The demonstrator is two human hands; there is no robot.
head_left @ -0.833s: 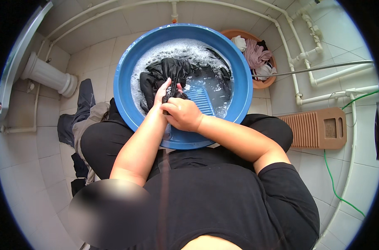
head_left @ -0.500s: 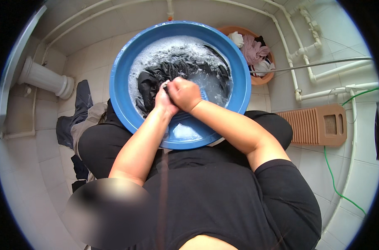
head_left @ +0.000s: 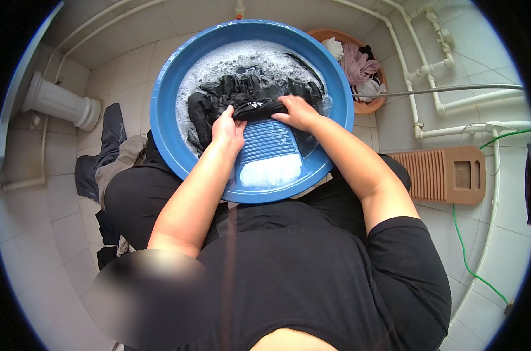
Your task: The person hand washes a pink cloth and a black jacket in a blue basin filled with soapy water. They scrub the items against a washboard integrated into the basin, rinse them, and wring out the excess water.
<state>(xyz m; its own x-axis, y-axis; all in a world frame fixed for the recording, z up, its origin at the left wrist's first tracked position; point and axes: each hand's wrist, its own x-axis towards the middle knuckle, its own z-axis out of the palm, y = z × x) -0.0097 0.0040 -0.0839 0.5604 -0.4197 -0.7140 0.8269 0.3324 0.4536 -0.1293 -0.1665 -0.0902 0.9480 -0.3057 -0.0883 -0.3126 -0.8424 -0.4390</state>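
A wet black garment point(head_left: 248, 96) lies bunched in soapy water inside a large blue basin point(head_left: 163, 126). My left hand point(head_left: 228, 130) grips its near edge, thumb on top and fingers below. Farther right, my right hand point(head_left: 297, 112) holds the same edge, so the cloth is stretched between them. Small white marks show on that stretch. Just below the cloth, the ribbed washboard point(head_left: 270, 140) built into the basin is exposed. A white soapy patch point(head_left: 271, 171) covers its near end. The garment's far part sinks into the suds.
Behind the basin to the right stands an orange tub point(head_left: 379, 107) of laundry. A brown washboard point(head_left: 438, 175) lies right of my knee, near a green cord point(head_left: 467, 251). Dark and beige clothes point(head_left: 107, 155) lie on the left floor by a white pedestal point(head_left: 61, 104). White pipes point(head_left: 405, 88) line the wall.
My hands were together over the bunched cloth and have moved apart, the right one to the right. The garment's edge is now spread out, and the ribbed board shows.
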